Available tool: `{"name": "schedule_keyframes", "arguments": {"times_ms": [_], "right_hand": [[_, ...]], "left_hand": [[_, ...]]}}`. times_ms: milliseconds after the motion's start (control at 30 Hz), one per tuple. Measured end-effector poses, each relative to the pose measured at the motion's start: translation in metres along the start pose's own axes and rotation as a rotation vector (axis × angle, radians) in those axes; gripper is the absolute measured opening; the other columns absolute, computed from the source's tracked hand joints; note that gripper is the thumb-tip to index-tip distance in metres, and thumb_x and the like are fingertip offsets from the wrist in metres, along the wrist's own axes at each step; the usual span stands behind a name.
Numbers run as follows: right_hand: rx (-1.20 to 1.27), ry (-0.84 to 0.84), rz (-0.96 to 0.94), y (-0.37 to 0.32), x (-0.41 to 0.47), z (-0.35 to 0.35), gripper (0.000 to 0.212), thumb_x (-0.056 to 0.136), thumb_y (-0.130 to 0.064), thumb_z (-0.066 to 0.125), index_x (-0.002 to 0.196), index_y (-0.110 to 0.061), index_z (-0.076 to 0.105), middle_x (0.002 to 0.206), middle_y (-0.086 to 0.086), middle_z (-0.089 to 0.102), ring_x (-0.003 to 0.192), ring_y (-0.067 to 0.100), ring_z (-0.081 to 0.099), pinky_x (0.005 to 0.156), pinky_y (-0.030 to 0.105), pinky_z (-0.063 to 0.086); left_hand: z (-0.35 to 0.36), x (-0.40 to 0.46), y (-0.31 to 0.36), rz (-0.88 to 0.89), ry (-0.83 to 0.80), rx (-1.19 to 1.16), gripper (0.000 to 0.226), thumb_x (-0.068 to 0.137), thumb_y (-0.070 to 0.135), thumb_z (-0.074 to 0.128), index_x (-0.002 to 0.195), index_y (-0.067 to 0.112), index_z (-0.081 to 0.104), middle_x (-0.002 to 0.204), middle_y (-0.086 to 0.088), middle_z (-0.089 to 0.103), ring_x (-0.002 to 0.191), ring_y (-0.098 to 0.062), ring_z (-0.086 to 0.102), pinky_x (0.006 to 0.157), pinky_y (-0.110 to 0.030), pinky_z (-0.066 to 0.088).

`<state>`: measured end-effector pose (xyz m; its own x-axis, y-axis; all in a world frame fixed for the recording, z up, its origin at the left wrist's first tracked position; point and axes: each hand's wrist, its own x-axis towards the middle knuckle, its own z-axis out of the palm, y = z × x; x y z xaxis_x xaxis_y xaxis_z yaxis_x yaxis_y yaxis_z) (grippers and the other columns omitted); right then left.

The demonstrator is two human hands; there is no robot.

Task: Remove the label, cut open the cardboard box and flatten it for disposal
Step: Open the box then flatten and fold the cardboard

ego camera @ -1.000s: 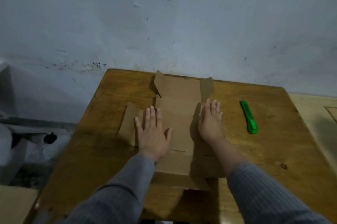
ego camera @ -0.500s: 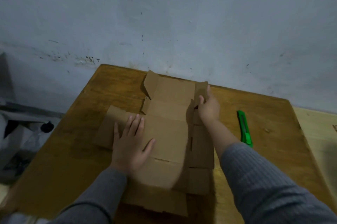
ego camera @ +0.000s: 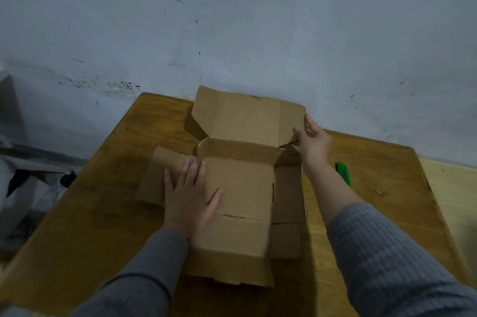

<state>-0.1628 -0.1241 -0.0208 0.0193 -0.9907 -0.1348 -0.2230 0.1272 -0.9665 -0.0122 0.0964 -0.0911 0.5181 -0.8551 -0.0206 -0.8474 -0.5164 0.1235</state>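
The cardboard box, cut open and partly unfolded, was seen at the centre of the frame on the wooden worktop. Its near panels were laid almost flat, while the far panel with its two side flaps was raised toward the wall in the upper half of the frame.

The left hand was laid palm down on the left part of the box, its grip spread wide: the fingers were straight and parted, the thumb was stretched to the right across the middle panel, and the cardboard was pressed rather than clasped.

The right hand was held at the right flap of the raised far panel, right of centre in the frame. Its thumb was set against the inner face of the flap and its fingers were placed behind the flap's edge, so the flap was pinched in a loosely closed grip.

A green utility knife was left on the worktop just right of the right forearm, partly hidden by it. Grey sleeves were worn on both arms.
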Motion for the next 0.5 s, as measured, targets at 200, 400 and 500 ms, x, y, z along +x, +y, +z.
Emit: {"name": "schedule_keyframes", "arguments": {"times_ms": [200,400,500], "right_hand": [[0.037,0.004,0.008,0.010,-0.030,-0.022,0.050,0.087,-0.013,0.064,0.134,-0.025,0.051,0.105,0.006,0.068,0.104,0.018,0.062,0.089,0.025,0.046],[0.045,0.047,-0.001,0.018,-0.051,-0.022,0.051,0.086,-0.010,0.064,0.133,-0.026,0.051,0.118,0.007,0.065,0.105,0.015,0.061,0.095,0.037,0.050],[0.036,0.049,-0.035,0.018,-0.059,-0.025,0.051,0.086,-0.010,0.064,0.133,-0.024,0.051,0.120,0.000,0.062,0.106,0.011,0.058,0.096,0.035,0.049]], "left_hand": [[-0.006,0.007,0.002,0.002,0.073,0.049,0.092,0.077,0.074,0.027,0.145,0.013,0.039,0.137,-0.016,0.047,0.124,-0.035,0.043,0.110,-0.059,0.023],[-0.008,0.002,-0.002,0.023,0.042,0.033,0.095,0.081,0.074,0.026,0.138,0.002,0.047,0.127,-0.020,0.057,0.113,-0.038,0.053,0.105,-0.062,0.027],[-0.012,-0.002,-0.007,0.094,0.069,-0.005,0.099,0.079,0.078,0.025,0.140,0.003,0.045,0.134,-0.019,0.055,0.123,-0.036,0.051,0.106,-0.064,0.024]]}}
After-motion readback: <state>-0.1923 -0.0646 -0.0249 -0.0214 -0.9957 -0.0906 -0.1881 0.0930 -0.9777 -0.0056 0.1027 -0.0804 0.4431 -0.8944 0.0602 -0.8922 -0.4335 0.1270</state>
